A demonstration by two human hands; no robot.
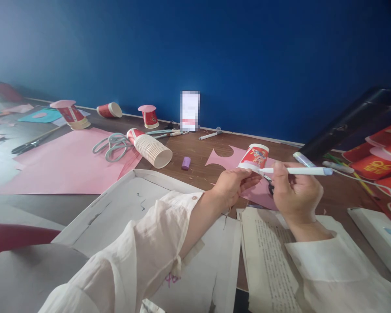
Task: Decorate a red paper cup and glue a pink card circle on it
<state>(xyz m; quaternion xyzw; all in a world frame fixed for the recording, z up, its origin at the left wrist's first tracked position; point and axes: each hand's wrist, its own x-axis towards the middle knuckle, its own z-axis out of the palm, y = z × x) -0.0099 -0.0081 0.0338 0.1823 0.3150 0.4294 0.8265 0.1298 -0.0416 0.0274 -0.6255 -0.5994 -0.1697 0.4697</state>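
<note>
Red paper cup [260, 154] is right of centre in the frame, narrow end up, in front of a cut pink sheet [222, 160]. Can't tell if it's resting on the sheet or slightly lifted.

My left hand [233, 187]: fingers and thumb nearly together at the cup's pale lower edge. Pinching it or only steadying it, can't tell. My right hand [295, 191] is closed round a white pen [308, 171], tip at that same edge.

Status, my read: this cup is partway. Pen's in position, no pink disc on its upper end. Any line drawn so far is too small to make out. Done: two red cups wear pink discs, one upper left [72, 114], one left of the phone-like screen [149, 117]. Sheet has curved bites cut out. Without discs, as far as I see: the cup on its side [108, 111] at upper left and the nested stack [154, 150] left of centre.

Hard to see: dark-handled tool [271, 188] between my hands, maybe scissors, mostly covered. Screen [189, 111] at top centre is pixelated, unreadable. Red items [376, 167] at right are cut off by the frame. Far left is hazed out.
</note>
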